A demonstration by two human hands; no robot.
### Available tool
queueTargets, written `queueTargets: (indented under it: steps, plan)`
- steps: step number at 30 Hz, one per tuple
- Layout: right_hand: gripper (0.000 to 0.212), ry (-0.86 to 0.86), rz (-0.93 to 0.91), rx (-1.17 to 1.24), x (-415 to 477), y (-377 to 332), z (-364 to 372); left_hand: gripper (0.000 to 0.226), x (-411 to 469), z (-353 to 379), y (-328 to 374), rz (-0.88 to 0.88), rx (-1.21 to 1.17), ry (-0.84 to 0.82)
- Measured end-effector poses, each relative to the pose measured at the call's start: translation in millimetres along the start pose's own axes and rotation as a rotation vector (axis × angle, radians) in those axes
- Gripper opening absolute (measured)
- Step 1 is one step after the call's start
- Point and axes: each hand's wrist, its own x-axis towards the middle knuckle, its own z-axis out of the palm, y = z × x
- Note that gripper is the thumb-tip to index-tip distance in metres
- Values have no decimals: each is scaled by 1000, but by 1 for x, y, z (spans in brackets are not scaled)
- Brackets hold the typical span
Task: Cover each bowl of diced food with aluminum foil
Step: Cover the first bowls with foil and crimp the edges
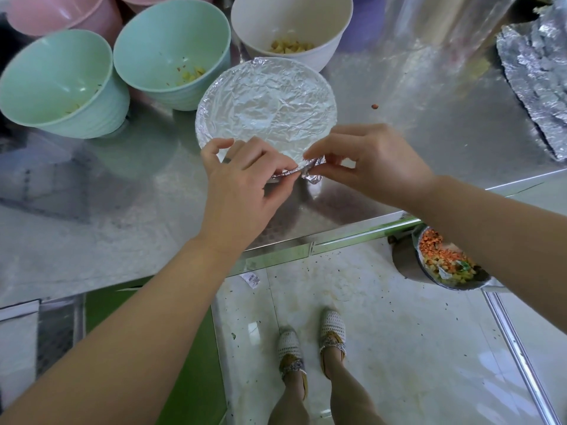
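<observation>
A bowl covered with crinkled aluminum foil (266, 101) stands on the steel table (122, 210), close to its front edge. My left hand (242, 185) pinches the foil's near edge against the rim. My right hand (368, 161) pinches a folded foil flap at the same near rim, fingertips almost meeting the left. Behind stand uncovered bowls: two mint green bowls (61, 84) (171, 50) holding a few yellow dice, and a white bowl (291, 26) with yellow diced food.
Pink bowls (61, 10) sit at the back left. Crumpled foil sheets (534, 72) lie at the right edge. A metal pan of orange and green diced food (445, 262) rests below the table's edge. A small orange piece (374, 106) lies on the table.
</observation>
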Motion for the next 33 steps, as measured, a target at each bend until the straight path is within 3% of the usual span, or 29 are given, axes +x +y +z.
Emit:
queueTargets:
  steps: [5,12,19,27,33]
  plan:
    - [17,22,-227,-251,8,14,-9,8,1,1,0,8,15,8]
    - [7,66,-563,-358,24,19,-10,8,1,0,-1,-4,-17,0]
    - [23,-15,-809,-345,39,22,-17,12,2,1,-3,9,-36,5]
    - [18,-53,-822,-337,42,19,-16,8,2,1,-3,2,-46,-3]
    - [18,-41,-582,-206,34,7,-6,9,0,1,-5,21,-43,-12]
